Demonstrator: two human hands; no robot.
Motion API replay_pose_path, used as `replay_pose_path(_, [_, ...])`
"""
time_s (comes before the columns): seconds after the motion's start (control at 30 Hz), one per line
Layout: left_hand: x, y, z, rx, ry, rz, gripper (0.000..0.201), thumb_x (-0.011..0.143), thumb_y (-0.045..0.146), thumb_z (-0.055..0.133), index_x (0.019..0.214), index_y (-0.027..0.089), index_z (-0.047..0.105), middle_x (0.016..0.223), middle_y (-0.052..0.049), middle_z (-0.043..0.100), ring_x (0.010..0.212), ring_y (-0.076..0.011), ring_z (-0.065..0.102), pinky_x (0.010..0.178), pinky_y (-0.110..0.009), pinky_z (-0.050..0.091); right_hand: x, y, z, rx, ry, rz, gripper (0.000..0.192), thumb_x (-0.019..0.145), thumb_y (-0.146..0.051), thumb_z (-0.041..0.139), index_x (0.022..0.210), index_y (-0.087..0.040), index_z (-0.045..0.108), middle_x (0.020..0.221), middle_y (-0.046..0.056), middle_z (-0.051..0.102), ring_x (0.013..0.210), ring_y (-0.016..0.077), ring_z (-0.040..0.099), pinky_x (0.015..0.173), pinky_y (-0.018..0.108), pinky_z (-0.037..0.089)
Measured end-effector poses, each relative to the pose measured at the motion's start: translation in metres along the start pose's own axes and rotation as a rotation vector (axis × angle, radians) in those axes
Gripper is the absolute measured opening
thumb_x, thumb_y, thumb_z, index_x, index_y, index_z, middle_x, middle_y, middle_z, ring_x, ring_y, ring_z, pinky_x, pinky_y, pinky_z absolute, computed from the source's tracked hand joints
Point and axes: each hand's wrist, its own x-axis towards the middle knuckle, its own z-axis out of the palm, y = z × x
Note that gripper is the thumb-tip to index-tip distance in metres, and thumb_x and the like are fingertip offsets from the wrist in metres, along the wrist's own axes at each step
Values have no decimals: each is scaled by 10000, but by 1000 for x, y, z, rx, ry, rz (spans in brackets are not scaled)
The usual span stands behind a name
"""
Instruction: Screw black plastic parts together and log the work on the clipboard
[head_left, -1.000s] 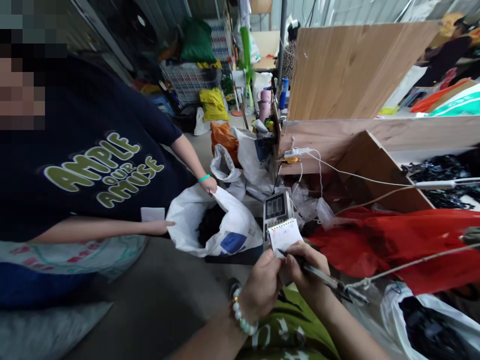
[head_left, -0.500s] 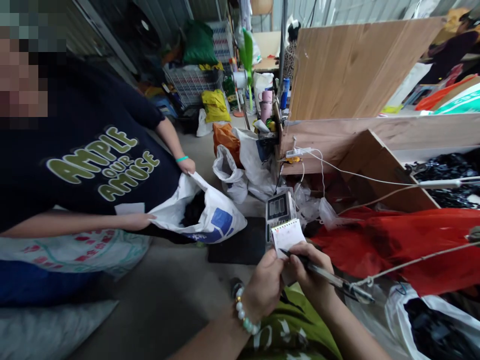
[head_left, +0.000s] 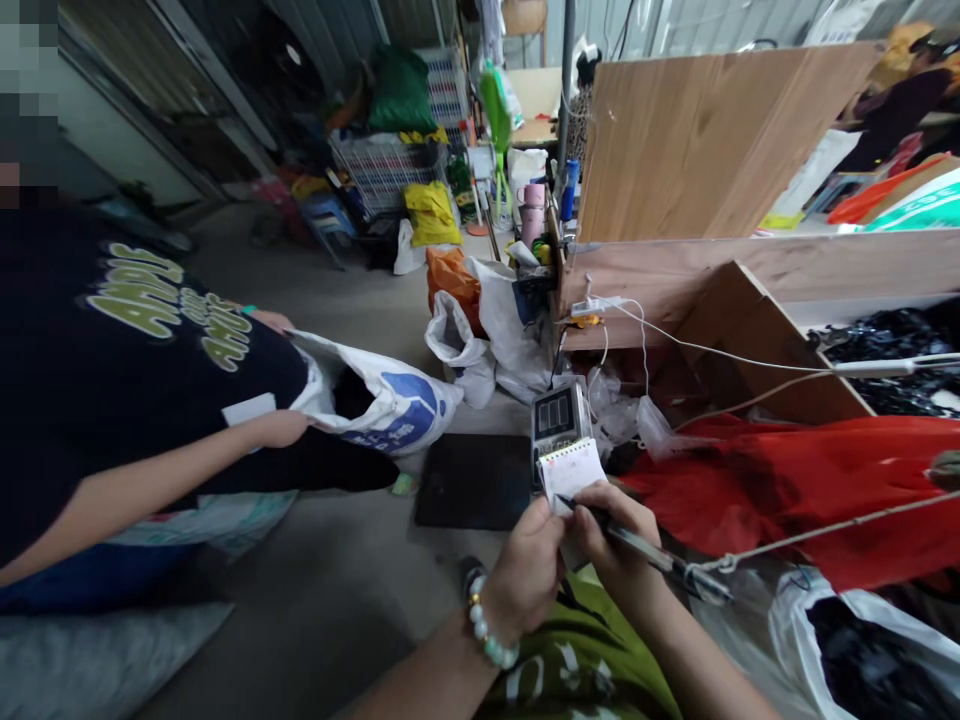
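Note:
A small spiral notepad (head_left: pixel 576 468) with a little writing on its white page is gripped in my left hand (head_left: pixel 527 560), thumb on the lower edge. My right hand (head_left: pixel 619 530) is closed around a pen (head_left: pixel 646 548), its tip against or just over the page; a string is tied to its back end. Beyond the notepad stands a scale's display unit (head_left: pixel 556 412), partly covered by the pad. The black scale platform (head_left: pixel 474 482) lies on the floor to the left. A co-worker holds a white sack (head_left: pixel 405 400) with dark contents.
Red cloth or plastic (head_left: pixel 757 480) and a wooden bin (head_left: pixel 780 340) with black pieces are on the right. A white bag (head_left: pixel 795 620) of black pieces stands lower right. A power strip (head_left: pixel 598 306) trails cables. Filled sacks (head_left: pixel 97 660) lie lower left.
The co-worker has moved left, pulling the white sack away from above the scale platform, which now shows more fully. My hands keep nearly the same place at the notepad.

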Motion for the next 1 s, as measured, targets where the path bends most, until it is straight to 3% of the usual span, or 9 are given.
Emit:
replay_pose_path(0.5, [1,-3,-2,-1,29,3,290,706,188,660,995,167,679,1052,-85,682,1087,-245,562,990,-372,375,-2,1,0,-35,23,-33,75,814,-133,504,758,-180,519,645,-22,494,559,78,470,531,205,387])
replay_pose_path(1.0, [6,-4,-1,39,41,7,246,746,180,634,987,173,679,1068,-71,674,1084,-230,558,1002,-360,362,2,6,-3,-63,67,6,91,822,-166,503,734,-177,526,647,-11,541,575,90,503,552,213,415])
